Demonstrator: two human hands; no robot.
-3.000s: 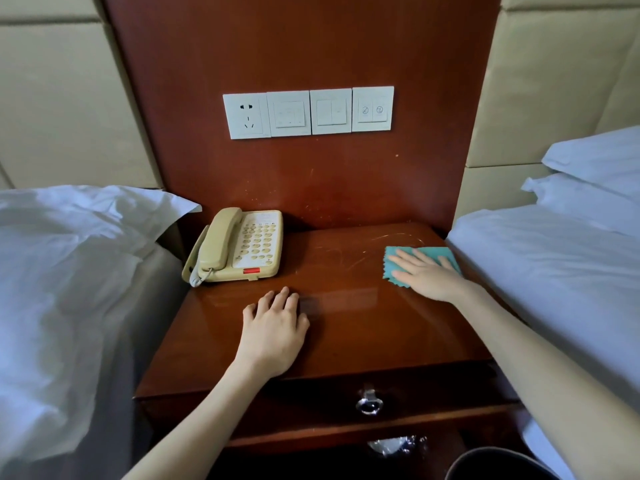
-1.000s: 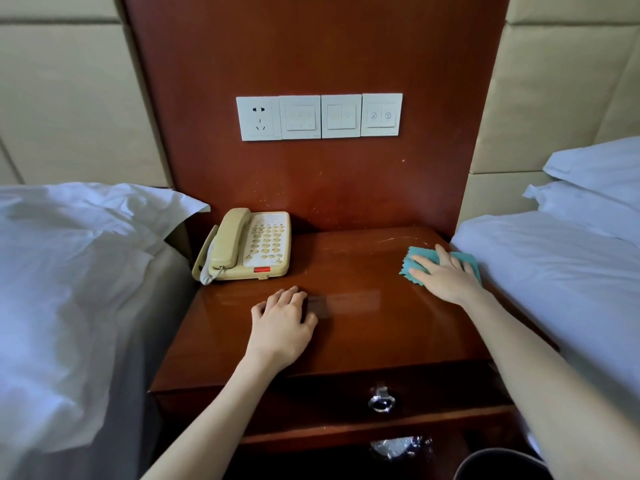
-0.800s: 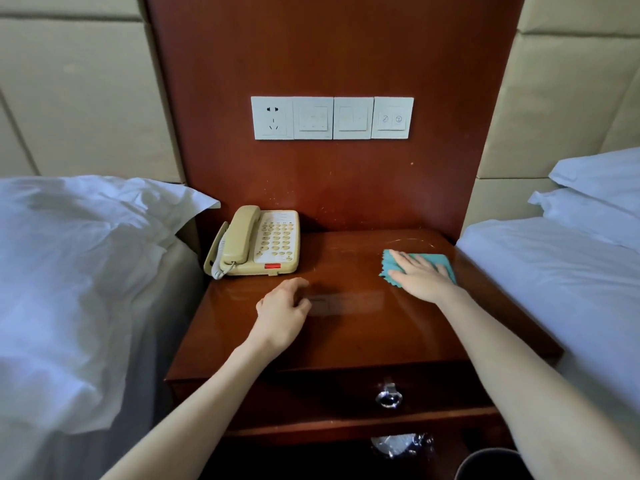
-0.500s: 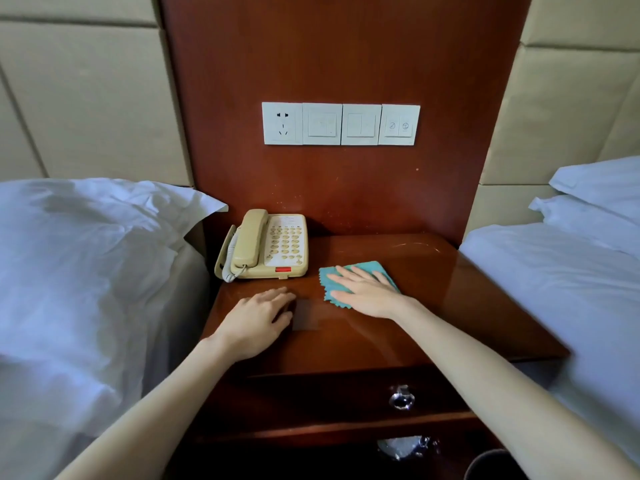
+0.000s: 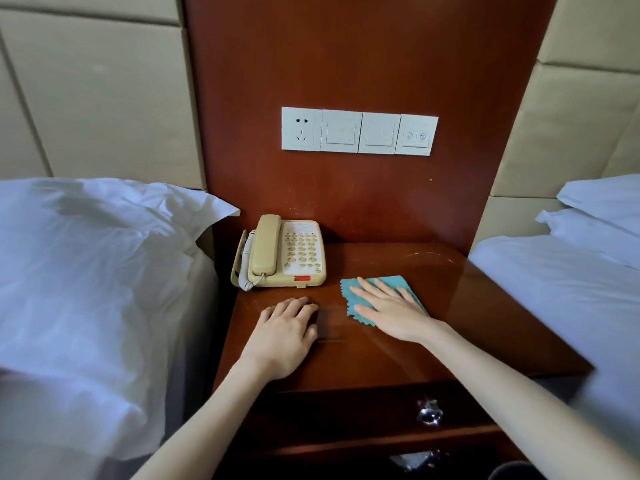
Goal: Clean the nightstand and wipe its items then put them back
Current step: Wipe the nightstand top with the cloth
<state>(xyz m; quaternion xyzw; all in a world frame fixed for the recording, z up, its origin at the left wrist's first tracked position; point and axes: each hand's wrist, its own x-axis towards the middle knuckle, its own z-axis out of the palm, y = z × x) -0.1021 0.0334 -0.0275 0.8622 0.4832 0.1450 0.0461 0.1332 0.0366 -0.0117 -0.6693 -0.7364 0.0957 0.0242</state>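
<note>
The glossy reddish-brown nightstand [image 5: 485, 306] fills the middle of the view. A beige corded telephone [image 5: 282, 252] sits at its back left corner, handset on the cradle. A teal cloth [image 5: 381, 284] lies flat just right of the phone. My right hand [image 5: 391, 311] presses flat on the cloth, fingers spread, covering most of it. My left hand [image 5: 282, 332] rests palm down on the bare wood in front of the phone, fingers loosely curled, holding nothing.
A bed with rumpled white bedding [image 5: 86, 289] stands close on the left, another white bed [image 5: 571, 282] on the right. White wall switches and a socket [image 5: 358, 131] sit on the wood panel behind. A drawer with a shiny knob [image 5: 429, 414] is below the top.
My right hand slid the teal cloth from the nightstand's right edge leftward to beside the phone. My left hand shifted slightly toward the phone. The view moved left.
</note>
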